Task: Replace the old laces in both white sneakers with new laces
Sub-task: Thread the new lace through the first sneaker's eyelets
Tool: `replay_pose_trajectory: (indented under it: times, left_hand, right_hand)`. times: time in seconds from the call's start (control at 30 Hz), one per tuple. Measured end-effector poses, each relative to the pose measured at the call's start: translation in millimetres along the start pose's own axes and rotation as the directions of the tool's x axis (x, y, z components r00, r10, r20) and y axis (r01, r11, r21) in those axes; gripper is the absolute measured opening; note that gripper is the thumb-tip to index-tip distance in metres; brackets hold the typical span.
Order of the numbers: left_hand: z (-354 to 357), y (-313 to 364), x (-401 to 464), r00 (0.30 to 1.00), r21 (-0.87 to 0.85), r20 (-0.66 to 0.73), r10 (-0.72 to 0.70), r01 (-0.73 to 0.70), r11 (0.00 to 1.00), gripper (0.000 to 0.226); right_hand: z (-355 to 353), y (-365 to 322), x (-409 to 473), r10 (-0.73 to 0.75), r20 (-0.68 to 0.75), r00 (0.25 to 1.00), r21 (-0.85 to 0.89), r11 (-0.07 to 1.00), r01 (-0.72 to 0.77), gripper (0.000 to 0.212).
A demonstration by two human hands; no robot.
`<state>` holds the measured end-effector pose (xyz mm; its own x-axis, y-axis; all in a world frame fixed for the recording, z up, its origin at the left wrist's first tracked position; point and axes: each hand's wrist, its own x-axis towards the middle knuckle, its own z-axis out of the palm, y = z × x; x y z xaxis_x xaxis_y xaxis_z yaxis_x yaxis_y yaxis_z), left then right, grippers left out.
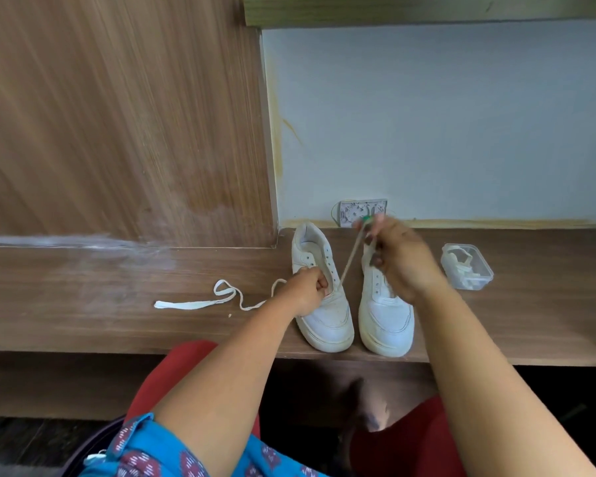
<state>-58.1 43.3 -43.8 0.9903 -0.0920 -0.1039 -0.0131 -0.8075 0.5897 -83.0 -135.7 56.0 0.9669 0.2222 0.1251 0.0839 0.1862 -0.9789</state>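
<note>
White laces are held in one clear tub (467, 266) at three o'clock. Two sneakers (326, 297) are seen; the left hand (305, 290) grips one, a lace (350, 259) is pinched by the right hand (398, 259).

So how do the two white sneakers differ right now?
The left sneaker has a lace running up out of an eyelet, pulled taut by the right hand; the right sneaker shows bare eyelets and no lace. The left hand holds the left sneaker at its side, while nothing grips the right sneaker, which the right hand partly hides. Both are white, low-cut, and stand side by side on the wooden shelf, toes toward the person.
</note>
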Motion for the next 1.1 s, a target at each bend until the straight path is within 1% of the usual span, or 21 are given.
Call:
replay_pose_trajectory:
  times: [0.03,0.07,0.1,0.13,0.17,0.2,0.23,0.27,0.3,0.33,0.37,0.47,0.5,0.53,0.6,0.7,0.73,0.8,0.87,1.0,1.1]
  left_hand:
    - [0.3,0.2,0.3,1.0,-0.001,0.0,0.0,0.0,1.0,0.007]
    - [0.7,0.5,0.7,1.0,-0.002,0.0,0.004,-0.004,1.0,0.008]
    - [0.8,1.2,0.5,1.0,0.002,0.003,0.005,-0.005,1.0,0.007]
    - [1.2,1.3,0.5,1.0,0.008,0.002,0.008,-0.008,1.0,0.007]
    - [1.1,1.9,-0.5,1.0,0.013,0.002,0.007,-0.007,1.0,0.007]
    - [0.8,2.0,-0.8,1.0,0.016,0.001,0.009,-0.009,1.0,0.007]
    - [0.2,2.6,-2.0,1.0,0.017,0.002,0.008,-0.008,1.0,0.007]
    - [0.4,2.2,-2.0,1.0,0.016,0.002,0.011,-0.011,1.0,0.007]
    - [-0.1,2.7,-2.7,1.0,0.017,0.005,0.009,-0.009,1.0,0.009]
    - [-0.1,3.0,-2.8,1.0,0.017,0.005,0.009,-0.009,1.0,0.011]
    - [-0.6,4.4,-3.9,1.0,0.018,0.007,0.004,-0.004,1.0,0.012]
    - [-1.5,5.0,-3.3,1.0,0.001,0.009,0.002,-0.002,1.0,0.013]
    - [-2.4,5.9,-4.4,1.0,0.007,0.015,-0.007,0.007,1.0,0.014]
    - [-1.3,4.8,-3.4,1.0,0.01,0.016,-0.006,0.005,1.0,0.014]
    - [-0.8,4.6,-3.2,1.0,0.006,0.014,-0.003,0.003,1.0,0.014]
    - [-4.6,7.7,-5.3,1.0,0.001,0.022,-0.012,0.012,1.0,0.011]
    - [-3.6,7.0,-4.9,1.0,0.005,0.025,-0.007,0.007,1.0,0.01]
    - [-6.0,6.9,-9.6,0.999,0.013,0.047,-0.017,0.016,1.0,0.01]
    - [-19.4,13.7,-12.7,0.995,0.029,0.098,-0.031,0.028,0.999,0.011]
    - [-74.2,37.5,-56.1,0.978,0.223,0.186,-0.091,0.048,0.974,0.028]
    - [-104.8,45.9,-70.1,0.965,0.268,0.219,-0.144,0.082,0.96,0.03]
  right_hand:
    - [-2.0,-16.1,-3.1,-0.036,0.037,0.999,0.277,0.96,0.025,0.033]
    - [-5.8,-28.4,-4.1,-0.059,0.058,0.997,0.416,0.909,0.03,0.033]
    - [-7.4,-37.3,-3.9,-0.058,0.055,0.997,0.417,0.908,0.03,0.033]
    - [-8.1,-38.1,-1.5,-0.031,0.019,0.999,0.284,0.959,0.024,0.033]
    - [-7.4,-32.9,2.4,-0.006,-0.022,1.0,0.01,1.0,0.006,0.031]
    - [-4.5,-22.2,6.6,0.027,-0.048,0.998,-0.349,0.936,-0.042,0.027]
    - [-1.8,-5.8,10.5,0.104,-0.042,0.994,-0.655,0.748,-0.106,0.029]
    - [0.3,13.6,12.0,0.217,-0.045,0.975,-0.853,0.5,-0.15,0.039]
    - [1.8,33.0,12.4,0.295,-0.066,0.953,-0.942,0.296,-0.156,0.05]
    - [2.4,49.0,11.7,0.321,-0.08,0.944,-0.971,0.188,-0.146,0.057]
    - [3.8,59.7,9.8,0.313,-0.089,0.946,-0.979,0.148,-0.141,0.057]
    - [5.5,69.8,9.9,0.271,-0.056,0.961,-0.989,0.115,-0.09,0.033]
    - [5.4,68.1,11.1,0.259,-0.025,0.965,-0.991,0.119,-0.058,0.024]
    - [4.3,63.9,11.3,0.252,-0.01,0.968,-0.985,0.163,-0.053,0.023]
    - [-0.6,51.2,11.6,0.231,0.016,0.973,-0.927,0.368,-0.072,0.028]
    - [-9.7,17.9,11.7,0.105,-0.058,0.993,-0.673,0.73,-0.116,0.025]
    - [-14.0,7.8,11.5,0.039,-0.107,0.994,-0.584,0.806,-0.094,0.024]
    - [-20.3,-6.9,11.3,-0.055,-0.178,0.983,-0.465,0.885,-0.035,0.025]
    - [-22.1,-22.5,14.2,-0.096,-0.18,0.979,-0.503,0.864,-0.008,0.026]
    - [-17.1,-62.5,-8.1,-0.206,-0.14,0.968,-0.721,0.691,0.043,0.027]
    - [-20.7,-60.6,-1.8,-0.198,-0.079,0.977,-0.937,0.35,-0.005,0.022]
